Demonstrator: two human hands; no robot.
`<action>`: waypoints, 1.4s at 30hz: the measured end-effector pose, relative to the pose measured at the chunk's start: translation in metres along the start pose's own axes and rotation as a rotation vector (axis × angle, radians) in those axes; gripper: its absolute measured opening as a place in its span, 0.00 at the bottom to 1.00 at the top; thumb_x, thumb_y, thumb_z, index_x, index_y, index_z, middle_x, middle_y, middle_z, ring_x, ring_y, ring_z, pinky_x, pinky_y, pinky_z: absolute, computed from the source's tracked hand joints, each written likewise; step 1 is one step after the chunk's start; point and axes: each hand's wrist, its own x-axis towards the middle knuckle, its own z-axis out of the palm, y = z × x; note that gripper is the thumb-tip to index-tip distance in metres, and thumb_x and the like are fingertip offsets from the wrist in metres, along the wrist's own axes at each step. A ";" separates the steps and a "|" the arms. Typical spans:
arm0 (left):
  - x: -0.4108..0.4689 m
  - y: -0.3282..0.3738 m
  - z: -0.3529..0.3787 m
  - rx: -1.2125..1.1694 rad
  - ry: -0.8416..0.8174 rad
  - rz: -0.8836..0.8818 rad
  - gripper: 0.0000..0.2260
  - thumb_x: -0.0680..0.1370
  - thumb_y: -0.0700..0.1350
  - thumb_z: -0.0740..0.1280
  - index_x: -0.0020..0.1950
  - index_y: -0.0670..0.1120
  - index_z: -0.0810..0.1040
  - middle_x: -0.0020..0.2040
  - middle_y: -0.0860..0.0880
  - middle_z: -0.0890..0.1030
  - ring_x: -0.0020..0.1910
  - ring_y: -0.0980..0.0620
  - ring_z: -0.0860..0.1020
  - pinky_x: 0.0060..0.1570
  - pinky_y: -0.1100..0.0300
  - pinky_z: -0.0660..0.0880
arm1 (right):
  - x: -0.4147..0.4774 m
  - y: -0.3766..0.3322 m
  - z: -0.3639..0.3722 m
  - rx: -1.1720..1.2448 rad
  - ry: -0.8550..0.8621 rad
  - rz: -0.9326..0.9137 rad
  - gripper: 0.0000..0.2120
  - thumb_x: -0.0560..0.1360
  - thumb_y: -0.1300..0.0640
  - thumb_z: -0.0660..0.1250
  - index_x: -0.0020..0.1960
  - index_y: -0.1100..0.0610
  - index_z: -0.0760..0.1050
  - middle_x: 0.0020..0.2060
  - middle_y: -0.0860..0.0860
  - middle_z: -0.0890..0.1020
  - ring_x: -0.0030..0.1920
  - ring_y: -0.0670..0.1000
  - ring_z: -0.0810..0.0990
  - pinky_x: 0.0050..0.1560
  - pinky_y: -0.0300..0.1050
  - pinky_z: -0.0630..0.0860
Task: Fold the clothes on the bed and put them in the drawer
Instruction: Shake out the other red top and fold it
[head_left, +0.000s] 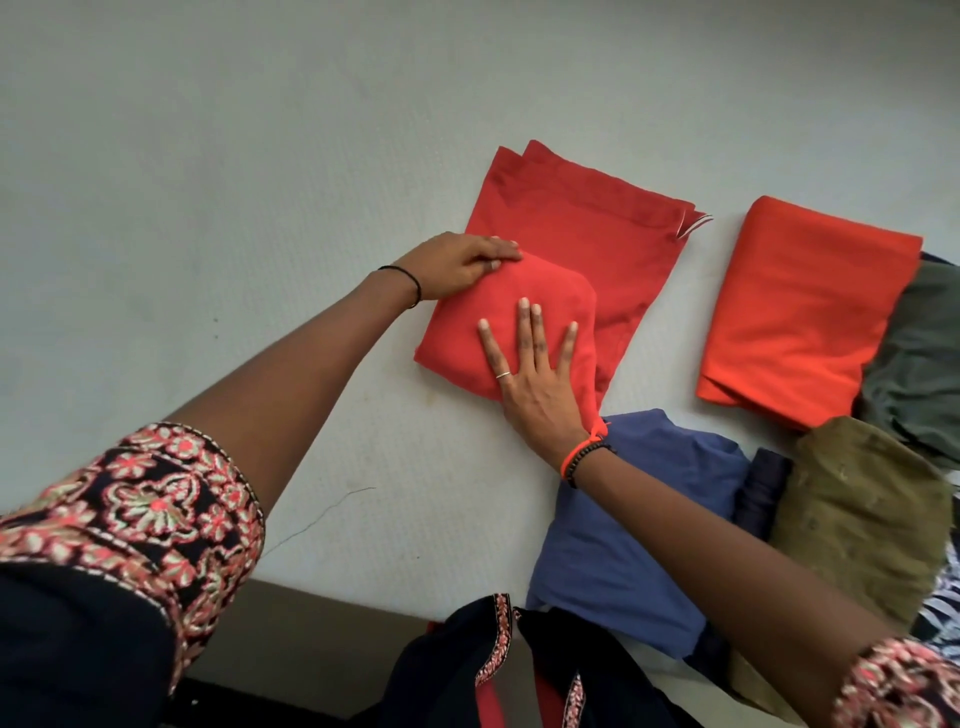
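Here both arms reached forward from the lower corners of the view across the bed (208, 182), forearms bare below dark sleeves (145, 509) embroidered with red and cream flowers. The left arm came in from the left, its wrist bent slightly inward and ringed by a thin black thread (410, 283). The right arm crossed above a crumpled blue garment (623, 530), an orange thread and a string of dark beads (582, 457) tied at the wrist.

The red garment (571, 228) lay partly folded on the pale sheet near the middle, its nearer end doubled back into a rounded flap. The right hand (530, 374) was released and pressed flat on that flap, palm down, fingers straight and spread, a thin ring (503, 375) on one finger. The left hand (462, 265) rested at the flap's far-left edge, fingers nearly straight and laid together along the fold, thumb beside them on the cloth; it pressed rather than gripped.

Just to the right, apart from the red garment, sat a folded orange-red cloth (800, 312). Beyond it lay a dark green garment (919, 353), and nearer the person an olive garment (872, 509) lay heaped beside the blue one.
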 end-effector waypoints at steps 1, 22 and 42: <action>0.002 0.001 -0.002 0.011 -0.021 -0.005 0.16 0.82 0.42 0.58 0.69 0.50 0.72 0.72 0.52 0.69 0.73 0.54 0.64 0.73 0.58 0.57 | 0.001 -0.001 -0.002 0.006 -0.017 0.008 0.30 0.79 0.62 0.52 0.78 0.53 0.46 0.74 0.69 0.53 0.75 0.66 0.51 0.66 0.75 0.53; 0.025 0.003 -0.043 -0.769 0.216 -0.520 0.25 0.82 0.60 0.46 0.51 0.49 0.79 0.44 0.51 0.80 0.42 0.54 0.76 0.44 0.62 0.72 | 0.114 0.128 -0.149 1.368 -0.814 0.524 0.13 0.72 0.66 0.56 0.43 0.58 0.79 0.32 0.55 0.81 0.29 0.50 0.78 0.31 0.37 0.77; 0.056 0.102 0.080 -1.587 0.578 -0.491 0.23 0.72 0.52 0.73 0.65 0.51 0.71 0.63 0.53 0.77 0.61 0.55 0.76 0.65 0.53 0.71 | 0.176 0.224 -0.108 1.119 -0.585 0.430 0.18 0.72 0.40 0.68 0.57 0.49 0.77 0.54 0.48 0.83 0.51 0.49 0.83 0.52 0.46 0.78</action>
